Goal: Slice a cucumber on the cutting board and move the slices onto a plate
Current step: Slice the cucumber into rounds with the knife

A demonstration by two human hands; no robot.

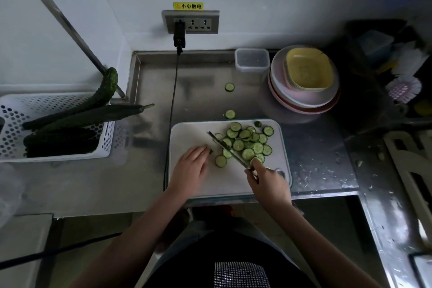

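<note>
Gripping the knife (pixel 228 148) by its handle, the right hand (pixel 268 180) is curled tight at the near right corner of the white cutting board (pixel 187 132), with the blade running diagonally up and to the left across the board. The left hand (pixel 191 166) lies palm down on the near left part of the board, fingers bent over a small dark cucumber end (pixel 211 151) that barely shows at the fingertips; whether the fingers pinch it or merely press on it cannot be determined. The blade separates this hand from the pile of cucumber slices (pixel 247 142), which overlap on the right half of the board, with one slice lying apart on the near left side of the blade. Beyond the board, two stray slices (pixel 230 100) lie on the steel counter (pixel 201 82). Further right stands a stack of plates (pixel 304 100) topped by a yellow dish, well apart from the slices. At far left, a white perforated basket (pixel 14 124) holds whole cucumbers (pixel 93 114). A wall socket (pixel 191 22) with a black plug is mounted behind.
</note>
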